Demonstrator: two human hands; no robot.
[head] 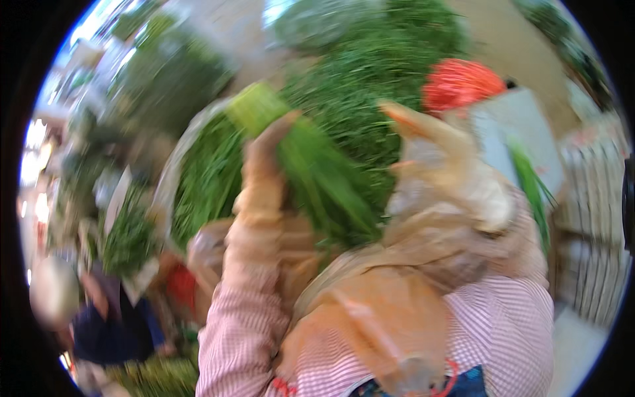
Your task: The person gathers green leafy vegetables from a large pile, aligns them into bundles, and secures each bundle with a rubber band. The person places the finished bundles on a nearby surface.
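My left hand [270, 136] is closed around a thick bunch of long green leafy stalks [317, 164], near its pale cut end; the leaves slant down to the right. To the right, my right hand [436, 131] is raised with its fingers apart and nothing seen between them; motion blurs it. A translucent plastic covering surrounds the right wrist and forearm. Behind that hand lies a bundle of red-pink plastic twine [461, 85]. More long greens [206, 173] fill a basin or bag with a pale rim under my left hand. A large heap of thin greens [367, 64] lies beyond both hands.
A pale board or box [526, 124] stands at the right with a few green leaves [528, 173] beside it. Slatted crates [593, 173] are stacked at the far right. Bagged vegetables [168, 74] lie at the upper left. Another person [114, 327] is at the lower left.
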